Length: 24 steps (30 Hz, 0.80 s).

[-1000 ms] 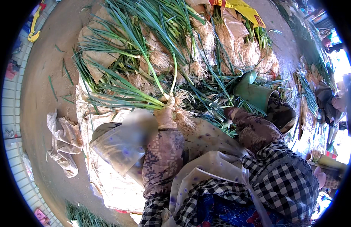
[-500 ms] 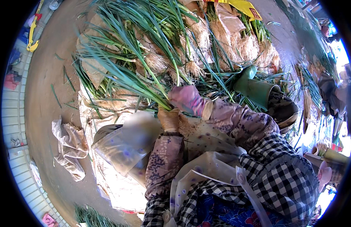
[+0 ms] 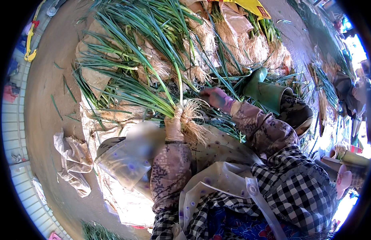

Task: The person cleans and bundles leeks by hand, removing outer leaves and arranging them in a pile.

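My left hand point(image 3: 174, 129), in a tan glove, is closed around a bunch of green onions point(image 3: 166, 105). Their leaves point up and to the left, and the pale stringy roots point(image 3: 194, 120) spread out on the right of the fist. To the right of those roots is my right hand point(image 3: 218, 99), in a pink and purple glove, apart from the bunch. Its fingers look curled at the edge of the onion pile point(image 3: 141, 36); what they hold, if anything, is hidden. A clear spotted plastic apron point(image 3: 221, 146) covers my lap.
Beyond my hands, more onions lie with their roots point(image 3: 259, 48) to the right, some bundled in brown wrapping. Green rubber boots point(image 3: 265, 94) stand at right among loose leaves. A pale sheet point(image 3: 125, 196) and a crumpled sack point(image 3: 73, 162) lie on the left.
My right hand has moved off the left hand, to the right and slightly up. The roots of the held bunch now show. The left hand keeps its grip.
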Motion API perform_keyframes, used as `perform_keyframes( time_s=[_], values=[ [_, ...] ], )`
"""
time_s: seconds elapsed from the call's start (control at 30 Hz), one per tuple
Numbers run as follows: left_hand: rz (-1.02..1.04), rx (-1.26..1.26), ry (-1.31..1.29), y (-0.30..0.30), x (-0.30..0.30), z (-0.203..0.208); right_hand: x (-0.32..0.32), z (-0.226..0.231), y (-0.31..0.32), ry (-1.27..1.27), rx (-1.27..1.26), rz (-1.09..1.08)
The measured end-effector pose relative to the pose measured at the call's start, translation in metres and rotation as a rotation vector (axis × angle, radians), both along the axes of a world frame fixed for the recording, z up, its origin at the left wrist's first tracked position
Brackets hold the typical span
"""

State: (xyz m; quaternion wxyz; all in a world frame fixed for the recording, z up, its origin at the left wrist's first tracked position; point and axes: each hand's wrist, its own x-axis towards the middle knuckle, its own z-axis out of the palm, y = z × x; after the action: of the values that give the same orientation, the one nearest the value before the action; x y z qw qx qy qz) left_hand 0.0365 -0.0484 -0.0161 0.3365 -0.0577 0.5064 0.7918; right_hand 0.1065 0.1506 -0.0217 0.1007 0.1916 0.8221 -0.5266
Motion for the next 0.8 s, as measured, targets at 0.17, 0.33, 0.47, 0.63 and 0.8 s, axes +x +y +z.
perform_keyframes(
  time_s=[0.17,0.33,0.47,0.63,0.8],
  values=[
    [-0.059,-0.081,0.227,0.006,0.017,-0.037,-0.032,0.050,-0.020,0.161,-0.813,-0.120],
    [-0.042,-0.104,0.110,-0.001,0.014,0.008,-0.043,0.052,-0.041,0.029,-0.438,-0.064],
    [0.192,-0.573,0.042,-0.002,-0.002,0.016,-0.041,0.049,-0.015,0.307,-0.692,-0.617],
    [0.184,0.047,0.181,0.003,0.004,0.004,-0.040,0.029,0.028,0.162,-0.395,-0.465],
    [-0.076,0.036,0.123,0.020,0.016,-0.027,-0.037,0.025,-0.042,0.440,-0.409,-0.013]
  ],
)
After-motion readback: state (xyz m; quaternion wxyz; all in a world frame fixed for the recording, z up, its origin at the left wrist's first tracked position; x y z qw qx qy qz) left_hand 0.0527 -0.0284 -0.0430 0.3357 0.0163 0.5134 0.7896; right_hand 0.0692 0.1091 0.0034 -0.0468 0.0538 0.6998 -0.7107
